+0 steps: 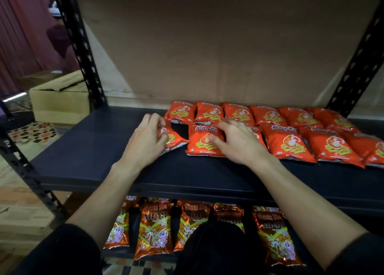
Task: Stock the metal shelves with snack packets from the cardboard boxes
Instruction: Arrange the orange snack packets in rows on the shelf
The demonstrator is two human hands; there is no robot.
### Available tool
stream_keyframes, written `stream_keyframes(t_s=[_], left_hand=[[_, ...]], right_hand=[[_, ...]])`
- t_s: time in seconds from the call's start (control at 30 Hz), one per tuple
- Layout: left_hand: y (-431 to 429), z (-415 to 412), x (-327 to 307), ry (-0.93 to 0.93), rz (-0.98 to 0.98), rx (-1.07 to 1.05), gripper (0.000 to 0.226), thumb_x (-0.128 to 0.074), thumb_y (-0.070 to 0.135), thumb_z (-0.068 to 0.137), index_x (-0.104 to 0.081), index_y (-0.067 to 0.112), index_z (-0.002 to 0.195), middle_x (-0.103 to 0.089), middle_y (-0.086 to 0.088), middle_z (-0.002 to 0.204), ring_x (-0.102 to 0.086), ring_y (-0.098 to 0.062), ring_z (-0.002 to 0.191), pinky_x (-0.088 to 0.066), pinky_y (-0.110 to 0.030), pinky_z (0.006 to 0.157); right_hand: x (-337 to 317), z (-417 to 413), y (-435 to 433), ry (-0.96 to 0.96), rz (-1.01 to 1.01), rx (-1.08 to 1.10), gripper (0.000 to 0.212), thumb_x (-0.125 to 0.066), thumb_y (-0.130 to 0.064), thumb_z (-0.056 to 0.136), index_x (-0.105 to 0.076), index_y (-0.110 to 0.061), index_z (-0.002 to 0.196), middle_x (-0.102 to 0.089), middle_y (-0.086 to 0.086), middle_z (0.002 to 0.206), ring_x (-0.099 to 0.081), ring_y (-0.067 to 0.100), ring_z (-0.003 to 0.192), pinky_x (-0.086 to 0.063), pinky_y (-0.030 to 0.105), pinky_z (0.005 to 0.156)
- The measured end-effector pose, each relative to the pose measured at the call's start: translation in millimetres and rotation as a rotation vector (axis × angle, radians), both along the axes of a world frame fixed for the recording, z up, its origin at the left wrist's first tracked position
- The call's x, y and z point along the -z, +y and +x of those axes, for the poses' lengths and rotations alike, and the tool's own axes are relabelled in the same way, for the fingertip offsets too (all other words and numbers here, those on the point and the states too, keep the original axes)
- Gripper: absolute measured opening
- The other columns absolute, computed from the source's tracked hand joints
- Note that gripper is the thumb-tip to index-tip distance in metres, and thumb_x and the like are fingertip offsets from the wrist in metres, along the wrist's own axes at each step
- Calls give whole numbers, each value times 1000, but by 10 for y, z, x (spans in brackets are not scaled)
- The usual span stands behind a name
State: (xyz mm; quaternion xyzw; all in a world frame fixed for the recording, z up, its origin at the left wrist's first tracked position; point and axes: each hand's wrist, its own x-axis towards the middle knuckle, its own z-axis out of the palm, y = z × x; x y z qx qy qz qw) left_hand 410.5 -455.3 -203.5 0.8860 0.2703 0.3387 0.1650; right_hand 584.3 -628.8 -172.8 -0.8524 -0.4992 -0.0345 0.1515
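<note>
A: What do we have in the middle of the frame?

B: We see the dark metal shelf [87, 150], and on it two rows of orange snack packets [288, 141] that run from the centre to the right edge. The back row lies against the brown backing board [207, 46].

A: And our hands?

B: Our left hand [145, 141] is at centre left, fingers curled over a tilted packet [172, 139] at the left end of the front row. It covers most of that packet, so we think it grips it, but we cannot tell for sure. Our right hand [236, 141] lies with spread fingers, palm down, on the next front packet [202, 141], which lies flat. It presses on it and does not close around it.

A: Do the two packets touch?

B: No, a small gap of bare shelf is between them.

A: What is below?

B: In the lower part of the frame, on the lower shelf, darker packets [154, 231] marked "Snek Ku Mi-Mi" lie side by side. A dark knee [214, 245] hides some of them.

A: And the boxes?

B: One cardboard box [58, 100] stands on the floor at the left of the frame, behind the black upright post [83, 52]. Its flaps look partly open.
</note>
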Motion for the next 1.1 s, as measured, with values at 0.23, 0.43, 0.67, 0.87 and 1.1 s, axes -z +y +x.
stream_keyframes(t_s=[0.23, 0.43, 0.67, 0.87, 1.1], left_hand=[[83, 34, 45, 172, -1, 11, 46, -51, 24, 96, -48, 12, 140, -40, -1, 148, -41, -20, 133, -31, -37, 114], [47, 54, 70, 313, 73, 62, 50, -31, 24, 104, -31, 16, 153, -32, 0, 159, -19, -12, 149, 0, -37, 122], [119, 130, 85, 418, 138, 119, 59, -24, 49, 103, -23, 24, 156, -22, 7, 162, -10, -5, 150, 8, -41, 122], [169, 186, -21, 450, 143, 177, 58, -36, 48, 100, -29, 26, 153, -27, 4, 160, -20, -8, 148, 6, -40, 121], [42, 211, -73, 324, 49, 121, 50, -51, 44, 95, -39, 27, 141, -58, -3, 136, -42, -22, 136, 2, -29, 120]], right_hand=[[120, -59, 122, -32, -158, -62, 61, -38, -55, 102, -40, -18, 150, -45, 10, 151, -41, 28, 139, -16, 48, 121], [137, -58, 92, -127, -187, -55, 60, -30, -54, 103, -42, -17, 149, -45, 9, 151, -39, 27, 140, 6, 54, 120], [148, -68, 68, -136, -207, -11, 59, -25, -52, 104, -45, -16, 147, -46, 6, 151, -29, 24, 147, 19, 57, 115], [187, -44, 76, -114, -205, -1, 60, -21, -52, 104, -39, -16, 149, -42, 6, 155, -24, 23, 150, 19, 57, 117], [189, 40, 63, -50, -194, 5, 60, -24, -53, 104, -35, -17, 152, -35, 4, 159, -22, 21, 150, 1, 53, 123]])
